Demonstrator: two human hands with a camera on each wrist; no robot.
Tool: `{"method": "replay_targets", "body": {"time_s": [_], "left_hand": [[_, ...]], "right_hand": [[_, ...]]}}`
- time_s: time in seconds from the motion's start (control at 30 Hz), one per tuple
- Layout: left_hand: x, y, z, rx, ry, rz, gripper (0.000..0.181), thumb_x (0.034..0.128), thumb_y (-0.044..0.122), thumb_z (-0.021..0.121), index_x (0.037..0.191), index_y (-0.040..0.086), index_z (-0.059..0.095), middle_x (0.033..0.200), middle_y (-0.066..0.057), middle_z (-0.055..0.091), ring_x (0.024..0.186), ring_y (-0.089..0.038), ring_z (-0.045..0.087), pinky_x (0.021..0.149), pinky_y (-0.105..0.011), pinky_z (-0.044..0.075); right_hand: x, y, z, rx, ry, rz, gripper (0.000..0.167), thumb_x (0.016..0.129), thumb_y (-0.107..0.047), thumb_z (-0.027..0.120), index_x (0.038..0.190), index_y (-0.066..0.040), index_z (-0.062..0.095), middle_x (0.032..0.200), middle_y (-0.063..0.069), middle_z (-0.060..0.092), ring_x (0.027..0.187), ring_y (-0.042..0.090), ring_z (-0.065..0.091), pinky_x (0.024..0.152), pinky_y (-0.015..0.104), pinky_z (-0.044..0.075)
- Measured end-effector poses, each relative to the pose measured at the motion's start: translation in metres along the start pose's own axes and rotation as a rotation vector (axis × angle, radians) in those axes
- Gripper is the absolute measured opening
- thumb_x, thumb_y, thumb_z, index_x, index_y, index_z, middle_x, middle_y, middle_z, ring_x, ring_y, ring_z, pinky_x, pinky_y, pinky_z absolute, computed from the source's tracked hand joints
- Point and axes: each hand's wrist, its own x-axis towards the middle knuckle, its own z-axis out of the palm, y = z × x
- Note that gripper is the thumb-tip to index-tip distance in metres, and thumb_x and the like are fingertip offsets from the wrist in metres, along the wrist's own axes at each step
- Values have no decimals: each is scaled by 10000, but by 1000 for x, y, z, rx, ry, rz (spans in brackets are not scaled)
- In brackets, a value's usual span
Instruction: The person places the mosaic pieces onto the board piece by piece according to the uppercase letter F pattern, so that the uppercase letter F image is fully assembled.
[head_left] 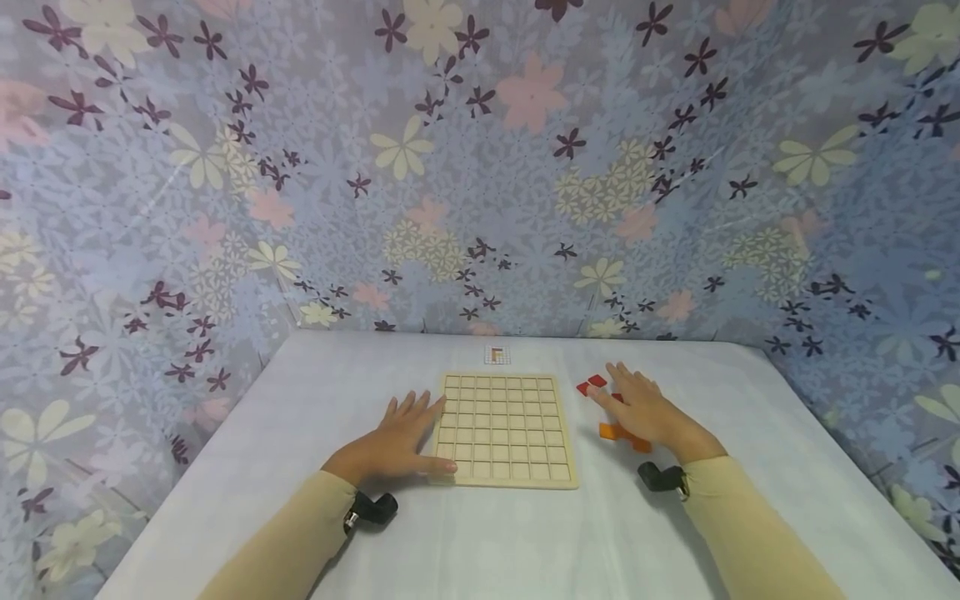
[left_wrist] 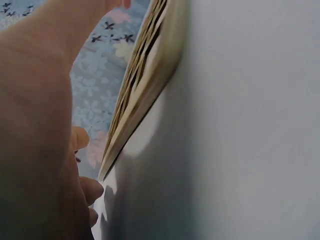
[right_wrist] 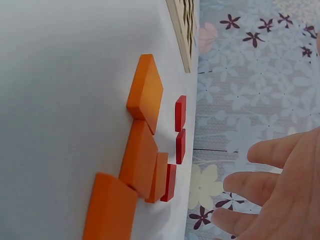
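Observation:
A square wooden grid board (head_left: 506, 429) lies in the middle of the table. My left hand (head_left: 397, 442) is at its left edge, fingers spread, the thumb over the near left corner. Whether it touches the board I cannot tell. Above the tiles at the board's right hovers my right hand (head_left: 645, 408), fingers extended and holding nothing. Beneath it lie several orange tiles (right_wrist: 146, 92) and red tiles (right_wrist: 180, 114); in the head view the hand partly hides them. One orange tile (head_left: 608, 431) shows near its thumb side, and a red tile (head_left: 597, 381) beyond the fingertips.
A small printed card (head_left: 497, 355) with a grid pattern lies behind the board. White cloth covers the table (head_left: 465, 542). A floral curtain (head_left: 480, 183) rises along the back and sides.

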Motion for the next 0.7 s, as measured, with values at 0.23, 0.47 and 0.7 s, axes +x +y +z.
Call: {"method": "replay_targets", "body": {"time_s": [0.23, 0.47, 0.7], "left_hand": [[-3, 13, 6, 27, -20, 28, 1327, 760, 887, 669, 1703, 106, 156, 1707, -282, 33, 1561, -468, -13, 1225, -604, -25], [-6, 17, 5, 79, -18, 54, 1359, 745, 899, 668, 1701, 88, 144, 1695, -316, 44, 1560, -480, 3, 1229, -605, 5], [-5, 14, 11, 136, 1, 93, 1280, 810, 885, 613, 1693, 68, 174, 1694, -313, 81, 1567, -460, 54, 1242, -573, 36]], "right_hand": [[7, 6, 2, 50, -6, 20, 952, 1080, -666, 366, 1645, 76, 176, 1673, 344, 154, 1510, 596, 69, 1165, 744, 55], [10, 5, -1, 133, -30, 78, 1033, 1022, -787, 279, 1675, 5, 157, 1683, 303, 188, 1526, 532, 152, 1176, 718, 121], [15, 6, 0, 233, -3, 104, 998, 1013, -797, 286, 1691, -70, 195, 1685, 272, 227, 1521, 523, 188, 1162, 734, 155]]}}
